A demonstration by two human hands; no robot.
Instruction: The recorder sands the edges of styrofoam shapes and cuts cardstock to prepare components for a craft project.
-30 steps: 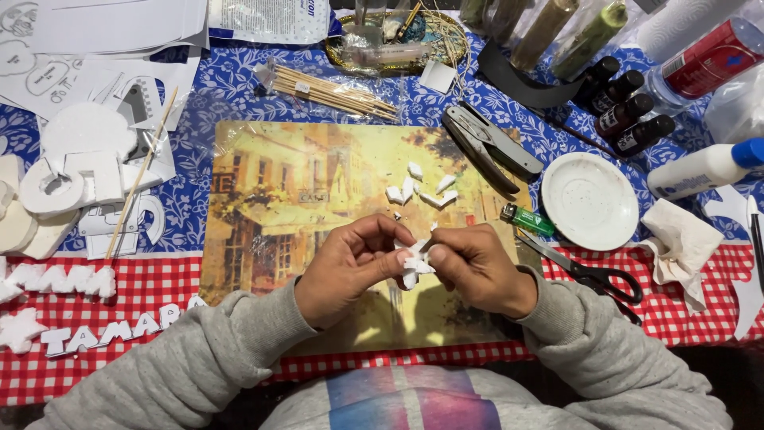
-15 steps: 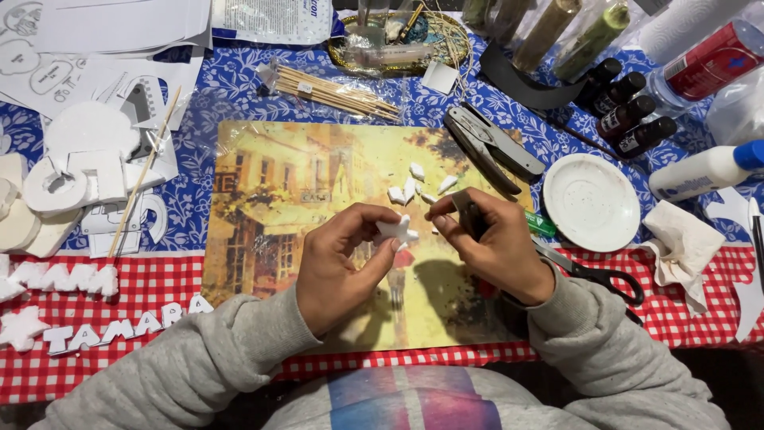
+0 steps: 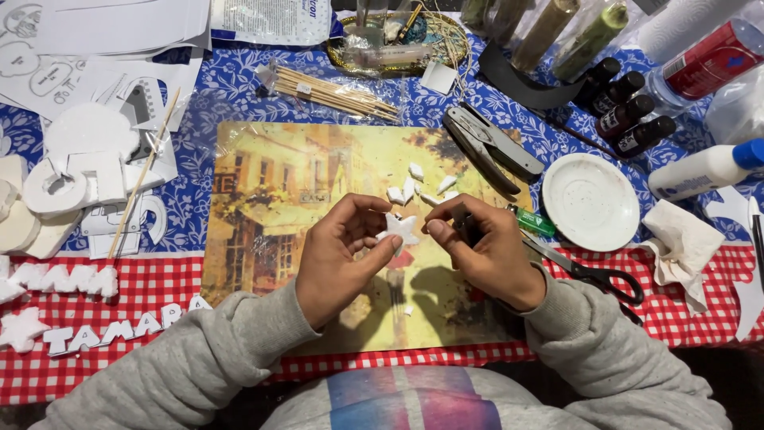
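While left hand [image 3: 338, 255] pinches white star [image 3: 400, 227], scraps [image 3: 414, 191] near

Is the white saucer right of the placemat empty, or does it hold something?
Empty: the white saucer shows only bare surface with faint specks, nothing lying in it.

Three dark bottles [image 3: 625, 111], one white dish [image 3: 590, 201], one scissors [image 3: 593, 275], two hands [image 3: 338, 255].

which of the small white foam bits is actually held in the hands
The star-shaped piece, pinched between the left hand and right hand. The other white scraps lie loose on the picture mat just beyond the fingers.
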